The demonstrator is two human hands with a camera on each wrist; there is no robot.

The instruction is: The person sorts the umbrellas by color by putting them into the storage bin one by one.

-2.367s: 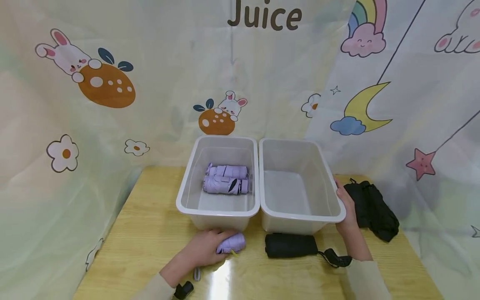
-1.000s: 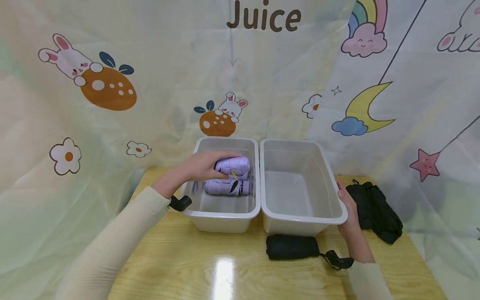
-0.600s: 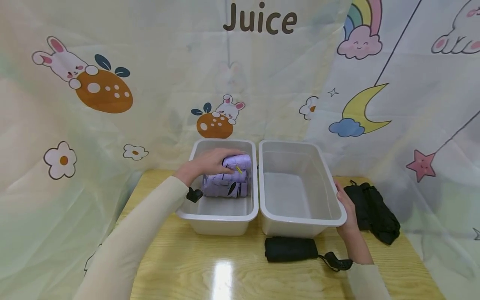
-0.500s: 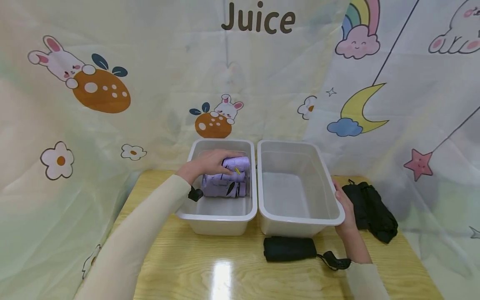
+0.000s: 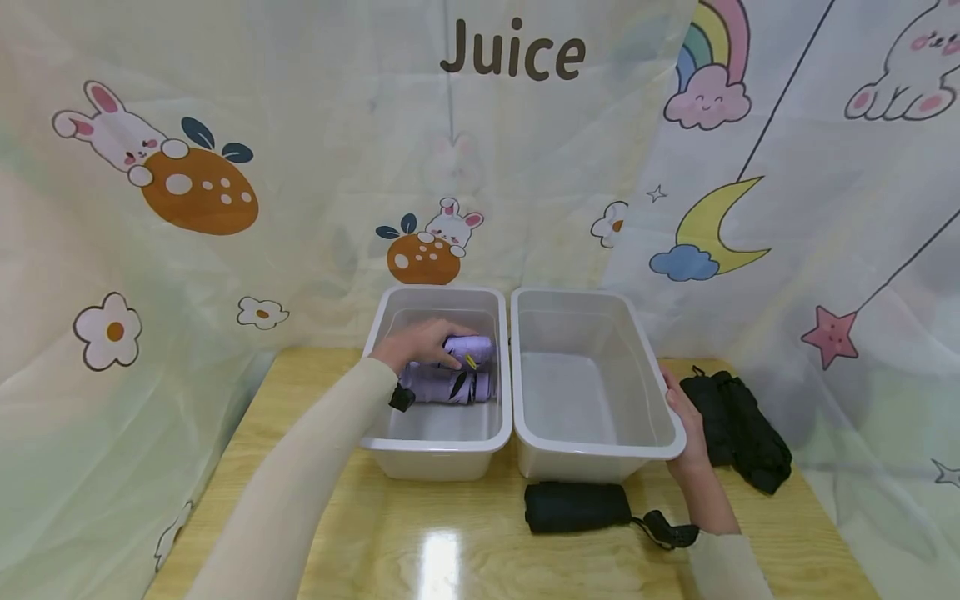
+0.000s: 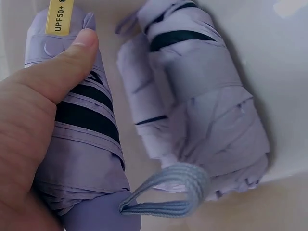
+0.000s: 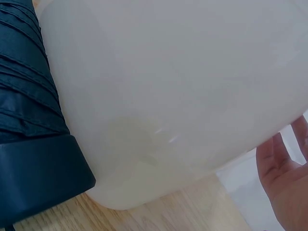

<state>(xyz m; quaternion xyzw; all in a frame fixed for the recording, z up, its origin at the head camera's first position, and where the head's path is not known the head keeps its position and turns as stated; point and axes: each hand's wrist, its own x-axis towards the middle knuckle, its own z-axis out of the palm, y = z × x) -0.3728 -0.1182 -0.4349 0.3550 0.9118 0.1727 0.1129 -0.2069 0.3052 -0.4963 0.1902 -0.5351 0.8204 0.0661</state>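
Observation:
My left hand (image 5: 422, 342) grips a folded lilac umbrella (image 5: 480, 347) inside the left grey-white bin (image 5: 438, 445). In the left wrist view the thumb lies along that umbrella, near a yellow "UPF50+" tag (image 6: 59, 17); a grey wrist loop (image 6: 178, 192) hangs from its handle end. Two more folded lilac umbrellas (image 6: 216, 110) lie beside it on the bin floor. My right hand (image 5: 688, 429) rests against the outer right side of the right bin (image 5: 592, 450), just under the rim. Its fingers (image 7: 274, 151) look extended along the wall in the right wrist view.
A folded black umbrella (image 5: 577, 507) lies on the wooden table (image 5: 375, 542) in front of the right bin, close to its wall. More black folded umbrellas (image 5: 750, 433) lie right of my right hand. A printed curtain (image 5: 315, 167) hangs behind the bins.
My left hand has picked up the lilac umbrella from the table in front and carried it into the left bin, then lowered it behind the others. The right hand stays at its bin.

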